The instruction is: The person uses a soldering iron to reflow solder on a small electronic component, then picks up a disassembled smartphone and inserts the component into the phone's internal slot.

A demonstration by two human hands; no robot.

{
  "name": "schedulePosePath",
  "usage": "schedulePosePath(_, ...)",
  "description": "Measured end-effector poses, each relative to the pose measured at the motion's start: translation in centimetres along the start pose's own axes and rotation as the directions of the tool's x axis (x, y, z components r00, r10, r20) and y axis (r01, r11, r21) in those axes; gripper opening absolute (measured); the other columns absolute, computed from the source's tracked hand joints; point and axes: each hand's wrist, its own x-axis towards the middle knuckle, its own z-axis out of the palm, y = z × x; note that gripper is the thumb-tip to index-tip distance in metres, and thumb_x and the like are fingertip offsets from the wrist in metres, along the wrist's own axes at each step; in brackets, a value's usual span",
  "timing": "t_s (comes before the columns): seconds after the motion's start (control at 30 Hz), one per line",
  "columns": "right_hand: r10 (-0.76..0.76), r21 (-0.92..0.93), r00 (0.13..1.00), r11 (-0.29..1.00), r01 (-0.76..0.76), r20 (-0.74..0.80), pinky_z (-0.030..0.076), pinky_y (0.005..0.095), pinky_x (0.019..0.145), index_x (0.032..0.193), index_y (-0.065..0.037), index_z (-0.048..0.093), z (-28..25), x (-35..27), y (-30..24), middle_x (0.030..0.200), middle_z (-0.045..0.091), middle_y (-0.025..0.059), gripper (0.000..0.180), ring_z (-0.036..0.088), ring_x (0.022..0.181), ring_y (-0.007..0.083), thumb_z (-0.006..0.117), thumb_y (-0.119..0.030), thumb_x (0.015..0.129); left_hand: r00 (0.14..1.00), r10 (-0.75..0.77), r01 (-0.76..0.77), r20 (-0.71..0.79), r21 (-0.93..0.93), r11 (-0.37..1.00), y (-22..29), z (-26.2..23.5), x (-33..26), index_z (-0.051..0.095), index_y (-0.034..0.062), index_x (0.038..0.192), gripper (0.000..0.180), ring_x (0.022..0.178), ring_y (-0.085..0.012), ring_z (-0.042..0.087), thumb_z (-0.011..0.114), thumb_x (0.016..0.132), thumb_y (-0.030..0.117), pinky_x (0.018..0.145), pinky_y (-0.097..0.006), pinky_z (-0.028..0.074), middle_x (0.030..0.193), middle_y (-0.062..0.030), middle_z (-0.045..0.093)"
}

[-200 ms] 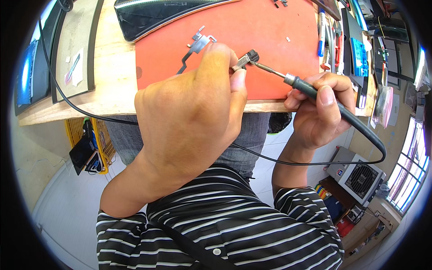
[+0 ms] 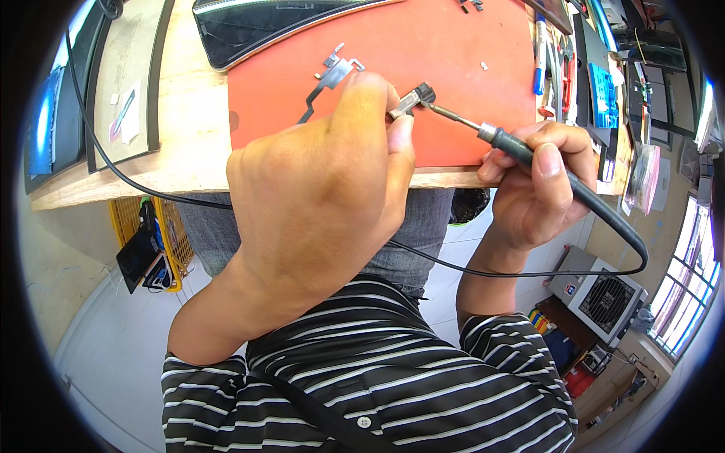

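My left hand pinches a small silver part with a black end between thumb and forefinger above the red mat. Beyond its knuckles shows a grey flat piece with a dark bent strip; whether the two pieces are joined is hidden by the fingers. A soldering iron with a dark handle and thin metal shaft is held pen-like in my right hand. Its tip points left at the black end, touching or very close to it; I cannot tell which. The iron's black cord loops below my right hand.
The red mat covers much of the wooden table. A black glossy panel lies at the far left of the mat. Pens and tools line its right side, near a blue plastic piece. A yellow basket stands below the table.
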Motion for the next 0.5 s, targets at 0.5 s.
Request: schedulePosePath(0.5,-0.027,-0.015,1.0,1.0,0.027,-0.007,0.057,0.0277,0.052,0.092,0.005,0.056,0.16,-0.19,0.07,0.077,0.064,0.0167,0.015,0.065,0.056,0.0179,0.064,-0.007,0.091,1.0,0.0,0.0,0.004,0.014,1.0,0.05,-0.02,0.02,0.068,0.0064,0.097,0.016,0.04,-0.0066,0.035,0.078,0.084,0.004,0.043,-0.029,0.026,0.049,0.0026,0.036)
